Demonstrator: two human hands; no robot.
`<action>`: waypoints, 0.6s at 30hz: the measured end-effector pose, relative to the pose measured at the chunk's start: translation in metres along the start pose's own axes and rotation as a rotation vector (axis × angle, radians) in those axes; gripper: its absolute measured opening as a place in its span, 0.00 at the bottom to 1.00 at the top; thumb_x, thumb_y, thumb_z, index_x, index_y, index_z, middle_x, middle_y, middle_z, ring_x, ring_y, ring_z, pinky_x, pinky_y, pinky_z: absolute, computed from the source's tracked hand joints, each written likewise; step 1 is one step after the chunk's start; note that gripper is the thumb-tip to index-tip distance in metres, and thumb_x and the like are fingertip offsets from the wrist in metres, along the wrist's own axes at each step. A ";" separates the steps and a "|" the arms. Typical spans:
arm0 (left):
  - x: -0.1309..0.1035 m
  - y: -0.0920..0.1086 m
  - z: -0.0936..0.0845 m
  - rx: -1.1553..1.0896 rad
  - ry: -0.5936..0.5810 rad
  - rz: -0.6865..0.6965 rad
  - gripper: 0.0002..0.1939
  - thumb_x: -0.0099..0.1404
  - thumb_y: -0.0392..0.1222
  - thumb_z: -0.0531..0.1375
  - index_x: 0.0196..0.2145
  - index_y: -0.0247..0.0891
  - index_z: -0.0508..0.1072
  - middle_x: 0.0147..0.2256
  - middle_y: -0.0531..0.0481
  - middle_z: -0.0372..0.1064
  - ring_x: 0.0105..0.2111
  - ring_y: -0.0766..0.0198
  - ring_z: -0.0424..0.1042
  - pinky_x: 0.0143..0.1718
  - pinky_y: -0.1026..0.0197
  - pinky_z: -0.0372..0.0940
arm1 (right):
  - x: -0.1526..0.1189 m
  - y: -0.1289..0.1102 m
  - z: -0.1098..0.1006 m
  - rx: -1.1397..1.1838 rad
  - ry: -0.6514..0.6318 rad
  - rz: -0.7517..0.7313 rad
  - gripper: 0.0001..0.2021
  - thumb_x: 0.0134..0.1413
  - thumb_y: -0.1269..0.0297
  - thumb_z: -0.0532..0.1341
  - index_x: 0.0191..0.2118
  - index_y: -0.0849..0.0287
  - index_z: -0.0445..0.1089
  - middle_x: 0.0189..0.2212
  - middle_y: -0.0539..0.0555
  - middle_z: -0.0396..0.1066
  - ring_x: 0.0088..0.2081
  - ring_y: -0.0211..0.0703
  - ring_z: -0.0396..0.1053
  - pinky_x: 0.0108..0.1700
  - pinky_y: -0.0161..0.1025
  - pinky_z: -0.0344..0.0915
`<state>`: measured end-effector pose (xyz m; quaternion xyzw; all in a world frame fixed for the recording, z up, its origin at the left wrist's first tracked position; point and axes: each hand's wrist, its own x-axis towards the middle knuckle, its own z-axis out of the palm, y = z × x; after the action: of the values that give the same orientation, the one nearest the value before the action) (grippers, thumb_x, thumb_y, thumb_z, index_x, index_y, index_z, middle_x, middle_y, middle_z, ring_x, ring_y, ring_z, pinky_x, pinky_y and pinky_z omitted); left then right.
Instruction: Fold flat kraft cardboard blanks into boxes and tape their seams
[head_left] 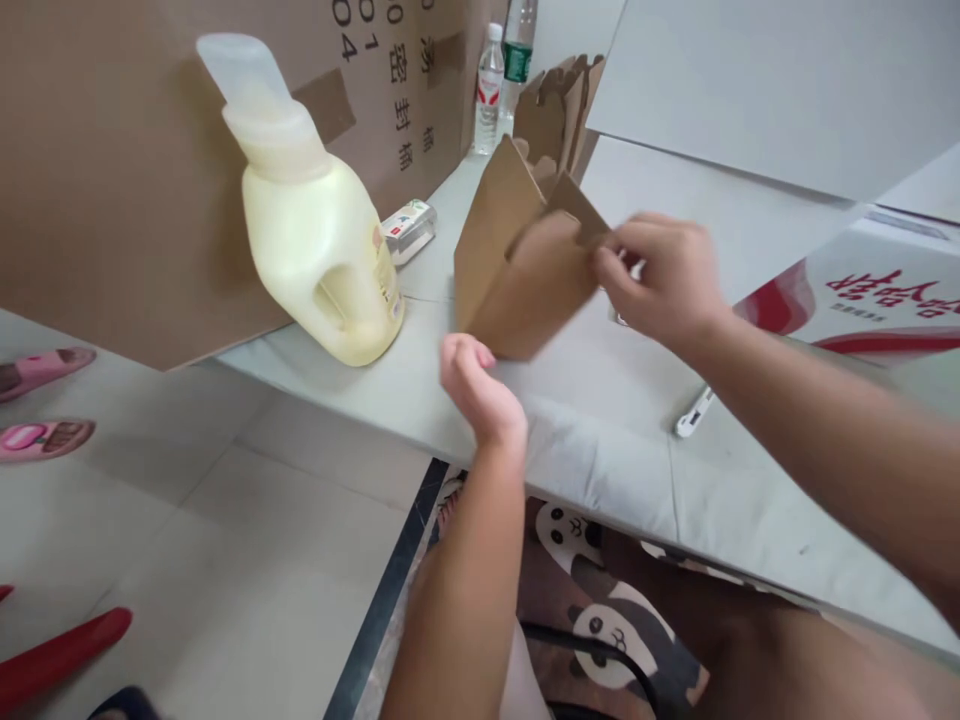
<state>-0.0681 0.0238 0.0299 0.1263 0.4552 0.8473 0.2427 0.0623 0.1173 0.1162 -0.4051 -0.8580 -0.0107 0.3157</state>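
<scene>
A brown folded cardboard box (551, 275), partly blurred by motion, stands on the pale cloth-covered table (592, 440). My right hand (664, 275) pinches the upper right corner of its cardboard flap. At the lower left of the box is my left hand (480, 385), its fingers curled in against the cardboard's bottom edge; what they hold, if anything, is hidden. Just behind the box stand more folded brown cardboard pieces (559, 110). A white, narrow tool (694, 412) lies on the table beneath my right forearm.
A yellowish jug (315, 240) with a pale cap stands left, before a big carton (135, 170). A small clear package (409, 230) lies beside it. Two bottles (489, 90) stand at the back. A red-and-white box (885, 290) is at right.
</scene>
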 end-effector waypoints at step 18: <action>-0.025 -0.005 0.028 0.166 -0.621 0.040 0.25 0.52 0.64 0.68 0.36 0.39 0.76 0.35 0.48 0.72 0.40 0.56 0.74 0.39 0.59 0.69 | -0.205 0.042 -0.035 0.809 0.475 0.651 0.30 0.55 0.59 0.67 0.61 0.39 0.55 0.44 0.52 0.73 0.36 0.45 0.75 0.37 0.45 0.75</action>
<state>-0.0330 0.0330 0.0416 0.4071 0.4245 0.7327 0.3423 0.2071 -0.0053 0.0209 -0.4821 -0.5302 0.3258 0.6167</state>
